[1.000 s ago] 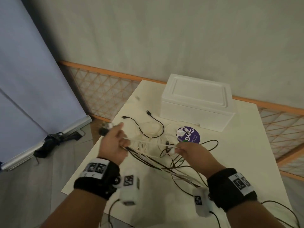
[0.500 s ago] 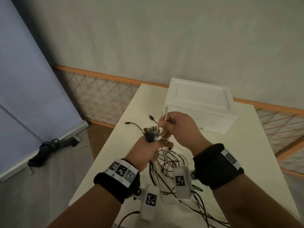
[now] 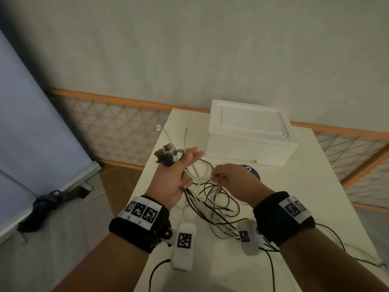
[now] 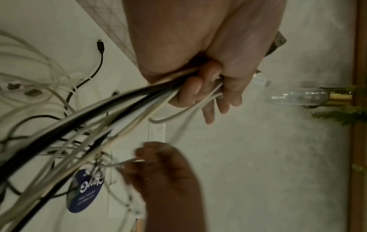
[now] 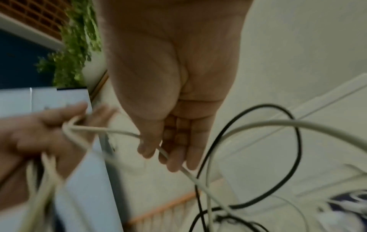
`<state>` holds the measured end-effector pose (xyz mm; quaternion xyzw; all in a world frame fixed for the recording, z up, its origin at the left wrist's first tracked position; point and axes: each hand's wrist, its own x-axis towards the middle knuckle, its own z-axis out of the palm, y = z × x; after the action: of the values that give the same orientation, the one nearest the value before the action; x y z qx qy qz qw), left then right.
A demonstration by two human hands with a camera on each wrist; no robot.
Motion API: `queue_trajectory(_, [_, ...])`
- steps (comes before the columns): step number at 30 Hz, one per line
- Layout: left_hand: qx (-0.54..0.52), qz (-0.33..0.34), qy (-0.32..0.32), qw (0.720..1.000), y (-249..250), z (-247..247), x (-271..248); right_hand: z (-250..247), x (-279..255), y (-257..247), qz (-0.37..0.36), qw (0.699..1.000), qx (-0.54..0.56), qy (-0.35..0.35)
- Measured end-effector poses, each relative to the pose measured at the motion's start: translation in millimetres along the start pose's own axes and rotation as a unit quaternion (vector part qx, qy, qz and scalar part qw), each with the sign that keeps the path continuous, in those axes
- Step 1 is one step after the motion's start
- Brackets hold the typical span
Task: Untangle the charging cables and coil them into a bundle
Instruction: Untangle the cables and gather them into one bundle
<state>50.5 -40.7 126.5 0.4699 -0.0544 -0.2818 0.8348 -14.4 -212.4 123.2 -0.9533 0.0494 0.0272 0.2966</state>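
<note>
Several black and white charging cables [image 3: 214, 205] lie tangled on the white table [image 3: 294, 207]. My left hand [image 3: 181, 173] is raised above the table's left side and grips a bunch of them, with their plug ends [image 3: 168, 153] sticking out above the fist. In the left wrist view its curled fingers [image 4: 200, 87] clamp the cable bunch [image 4: 119, 106]. My right hand [image 3: 219, 175] is just to its right and pinches one white cable [image 5: 190, 175] between thumb and fingertips [image 5: 174, 160]. That cable runs across to the left hand [image 5: 49, 130].
A white foam box [image 3: 250, 135] stands at the back of the table, with a round purple label [image 3: 252, 170] in front of it. More cable trails off the near right corner [image 3: 336, 249]. The table's left edge [image 3: 151, 165] drops to the floor, beside a lattice fence [image 3: 117, 127].
The right hand has dropped away from the plug ends to the lower right and now pinches a single white cable. The left hand still holds the bunch, raised a little higher.
</note>
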Motion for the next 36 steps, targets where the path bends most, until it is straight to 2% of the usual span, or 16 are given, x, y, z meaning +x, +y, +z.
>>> queue_trajectory(1, [0.007, -0.004, -0.006, 1.0, -2, -3, 1, -9, 0, -9, 0.007, 0.997, 0.075, 0.034])
queue_trajectory(3, [0.003, -0.012, -0.015, 1.0, -6, -9, 3, -26, -2, -31, -0.004, 0.968, 0.231, 0.094])
queue_trajectory(4, [-0.009, -0.015, -0.02, 1.0, -9, -12, 4, -33, -4, -40, -0.015, 0.957, 0.267, 0.115])
queue_trajectory(10, [-0.02, -0.035, -0.076, 0.996, -15, -13, 3, -35, -8, -71, -0.081, 0.931, 0.285, 0.213])
queue_trajectory(16, [0.159, -0.047, -0.113, 0.98, -35, -27, 4, -51, -10, -88, -0.087, 0.87, 0.335, 0.351])
queue_trajectory(18, [0.231, -0.055, -0.084, 0.968, -45, -41, 9, -64, -13, -85, -0.091, 0.854, 0.318, 0.402])
queue_trajectory(20, [0.249, -0.076, -0.009, 0.965, -52, -60, 14, -80, -20, -79, -0.092, 0.828, 0.3, 0.465])
queue_trajectory(23, [0.182, -0.09, 0.083, 0.976, -57, -93, 21, -97, -32, -60, -0.084, 0.768, 0.327, 0.544])
queue_trajectory(25, [0.143, -0.1, 0.141, 0.975, -57, -112, 23, -105, -46, -41, -0.068, 0.753, 0.285, 0.59])
queue_trajectory(27, [0.085, -0.097, 0.173, 0.976, -55, -128, 24, -115, -64, -12, -0.012, 0.768, 0.19, 0.612])
queue_trajectory(28, [0.059, -0.091, 0.178, 0.978, -54, -134, 23, -119, -73, 10, 0.036, 0.792, 0.118, 0.598])
queue_trajectory(30, [0.026, -0.077, 0.174, 0.981, -48, -135, 23, -122, -86, 46, 0.147, 0.852, -0.053, 0.499])
queue_trajectory(32, [0.007, -0.056, 0.145, 0.988, -42, -124, 21, -112, -90, 59, 0.26, 0.868, -0.156, 0.394])
queue_trajectory(33, [-0.002, -0.045, 0.124, 0.991, -39, -114, 20, -104, -86, 51, 0.285, 0.873, -0.152, 0.366])
queue_trajectory(34, [-0.008, -0.038, 0.104, 0.994, -37, -104, 18, -90, -78, 42, 0.274, 0.884, -0.142, 0.35])
queue_trajectory(36, [-0.011, -0.028, 0.062, 0.998, -32, -84, 14, -55, -59, 8, 0.183, 0.937, -0.061, 0.291])
